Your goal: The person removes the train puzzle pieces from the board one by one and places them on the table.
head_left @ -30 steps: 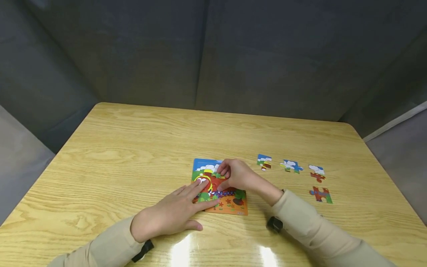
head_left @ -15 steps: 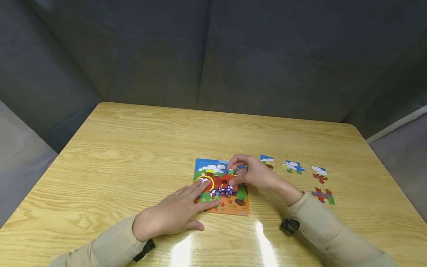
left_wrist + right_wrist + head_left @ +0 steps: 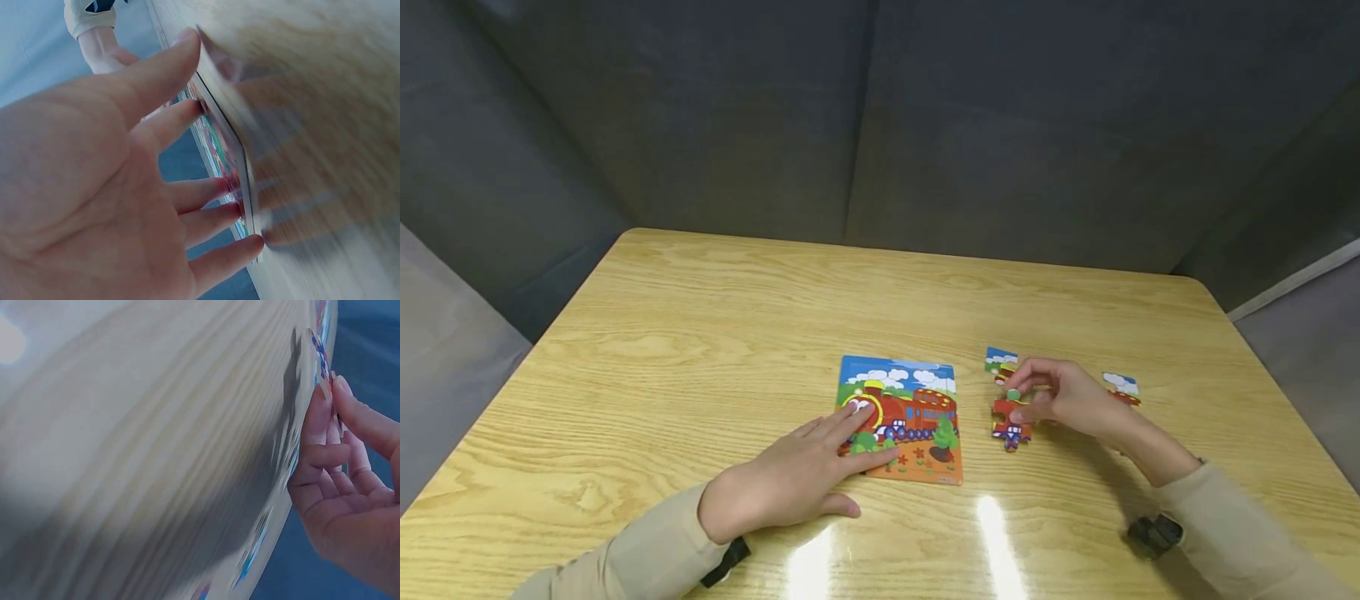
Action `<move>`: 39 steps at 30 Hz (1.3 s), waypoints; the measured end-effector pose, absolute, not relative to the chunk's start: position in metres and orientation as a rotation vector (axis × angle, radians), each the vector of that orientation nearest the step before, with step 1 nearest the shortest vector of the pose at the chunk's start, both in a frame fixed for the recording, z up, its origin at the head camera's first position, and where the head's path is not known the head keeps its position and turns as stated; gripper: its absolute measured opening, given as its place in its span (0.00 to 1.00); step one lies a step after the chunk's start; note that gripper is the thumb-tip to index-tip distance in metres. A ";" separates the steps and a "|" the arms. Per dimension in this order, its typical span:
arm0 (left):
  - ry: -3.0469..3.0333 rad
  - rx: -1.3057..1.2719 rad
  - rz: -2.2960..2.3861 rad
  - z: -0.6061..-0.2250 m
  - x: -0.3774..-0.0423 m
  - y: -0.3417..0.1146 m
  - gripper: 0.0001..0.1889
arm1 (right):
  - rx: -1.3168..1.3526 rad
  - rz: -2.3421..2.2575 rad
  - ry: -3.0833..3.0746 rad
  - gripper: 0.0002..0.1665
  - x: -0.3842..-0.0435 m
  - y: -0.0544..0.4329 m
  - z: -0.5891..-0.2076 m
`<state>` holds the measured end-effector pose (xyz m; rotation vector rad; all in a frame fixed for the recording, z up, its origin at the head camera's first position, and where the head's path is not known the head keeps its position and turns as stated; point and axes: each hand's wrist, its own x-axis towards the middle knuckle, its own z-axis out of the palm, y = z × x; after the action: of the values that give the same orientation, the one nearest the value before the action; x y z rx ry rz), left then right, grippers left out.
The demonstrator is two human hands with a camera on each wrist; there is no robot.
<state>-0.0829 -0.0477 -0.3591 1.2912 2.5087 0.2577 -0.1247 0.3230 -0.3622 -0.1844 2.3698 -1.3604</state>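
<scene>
A train picture puzzle board [image 3: 917, 462] lies flat on the table, its picture showing a red train, clouds and an orange foreground. My left hand [image 3: 797, 479] rests with spread, straight fingers on the board's left and lower-left part; in the left wrist view the fingertips [image 3: 234, 209] touch its edge. To the right of the board, my right hand [image 3: 1067, 400] pinches a red and purple puzzle piece [image 3: 1011, 421] between thumb and fingers. The right wrist view shows this piece [image 3: 322, 356] edge-on, held above the table.
A loose puzzle piece with sky and clouds [image 3: 1002, 358] lies just beyond the held one. Another cloud piece [image 3: 1122, 383] is farther right, behind the right hand. Other loose pieces are hidden under that hand and wrist. Dark grey curtains [image 3: 880, 125] stand behind the wooden table [image 3: 700, 333].
My right hand has lifted the red puzzle piece off the board and carried it right, uncovering the train picture beneath. The left hand has stayed in place on the board.
</scene>
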 end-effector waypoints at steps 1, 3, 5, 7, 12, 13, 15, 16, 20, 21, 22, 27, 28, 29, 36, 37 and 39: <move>2.504 1.289 0.264 -0.359 -0.083 -0.048 0.36 | -0.182 -1.337 2.394 0.20 -0.123 0.329 -0.362; 2.493 1.282 0.276 -0.359 -0.083 -0.048 0.36 | -0.181 -1.284 2.452 0.20 -0.119 0.339 -0.362; 2.486 1.276 0.282 -0.359 -0.083 -0.047 0.36 | -0.167 -1.212 2.514 0.19 -0.116 0.346 -0.362; 2.483 1.268 0.284 -0.359 -0.083 -0.047 0.36 | -0.162 -1.153 2.559 0.19 -0.114 0.352 -0.362; 2.492 1.284 0.286 -0.359 -0.083 -0.047 0.36 | -0.154 -1.079 2.633 0.18 -0.109 0.364 -0.361; 2.495 1.291 0.286 -0.359 -0.083 -0.047 0.36 | -0.149 -1.062 2.650 0.18 -0.108 0.366 -0.361; 2.500 1.304 0.279 -0.359 -0.082 -0.047 0.36 | -0.136 -1.007 2.698 0.19 -0.107 0.370 -0.362; 2.503 1.308 0.273 -0.359 -0.082 -0.047 0.36 | -0.129 -0.984 2.715 0.19 -0.106 0.372 -0.363; 2.508 1.306 0.254 -0.358 -0.082 -0.047 0.36 | -0.157 -0.908 2.784 0.18 -0.104 0.376 -0.365; 2.509 1.305 0.249 -0.358 -0.082 -0.047 0.36 | -0.171 -0.895 2.795 0.18 -0.104 0.377 -0.366; 2.511 1.304 0.243 -0.358 -0.082 -0.047 0.36 | -0.182 -0.879 2.807 0.18 -0.104 0.377 -0.367; 2.515 1.310 0.235 -0.359 -0.083 -0.048 0.36 | -0.197 -0.800 2.849 0.16 -0.105 0.376 -0.369; 2.514 1.312 0.240 -0.359 -0.083 -0.048 0.36 | -0.188 -0.799 2.848 0.16 -0.105 0.376 -0.369; 2.512 1.313 0.247 -0.359 -0.083 -0.048 0.36 | -0.184 -0.799 2.848 0.16 -0.105 0.376 -0.369; 2.505 1.306 0.253 -0.359 -0.083 -0.048 0.37 | -0.142 -0.824 2.816 0.16 -0.103 0.373 -0.367; 2.504 1.301 0.251 -0.360 -0.083 -0.048 0.37 | -0.132 -0.831 2.808 0.16 -0.103 0.374 -0.367; 2.500 1.302 0.264 -0.360 -0.083 -0.048 0.37 | -0.111 -0.853 2.794 0.16 -0.103 0.374 -0.365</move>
<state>-0.0829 -0.0484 -0.3600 1.3018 2.5003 0.2637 -0.1029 0.3739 -0.3654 -0.1106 2.7936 -0.8526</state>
